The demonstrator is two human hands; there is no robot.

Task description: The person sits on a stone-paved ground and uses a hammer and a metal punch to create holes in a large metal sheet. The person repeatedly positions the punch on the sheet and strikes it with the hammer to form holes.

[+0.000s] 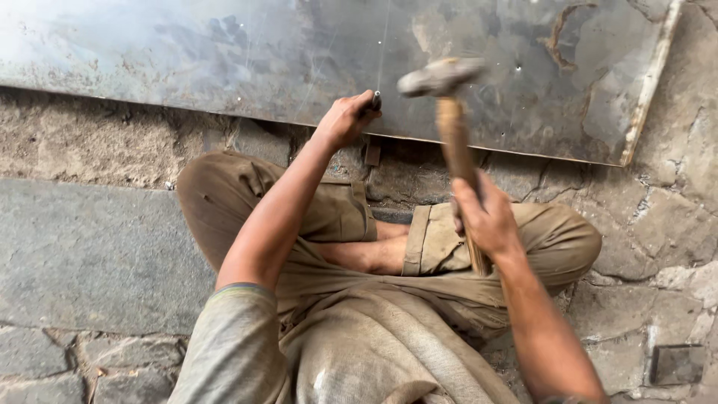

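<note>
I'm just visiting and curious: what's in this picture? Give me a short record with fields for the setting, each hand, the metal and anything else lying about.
Setting: person sitting cross-legged on a rough stone floor
Left hand: fingers closed on a small dark metal punch, its tip against the sheet
Right hand: grips a wooden-handled hammer with a grey steel head, raised and blurred
Metal: large grey rust-stained steel sheet lying flat on the floor
Markings: small dots on the sheet
Nearby: small dark square metal plate on the stones at lower right
</note>
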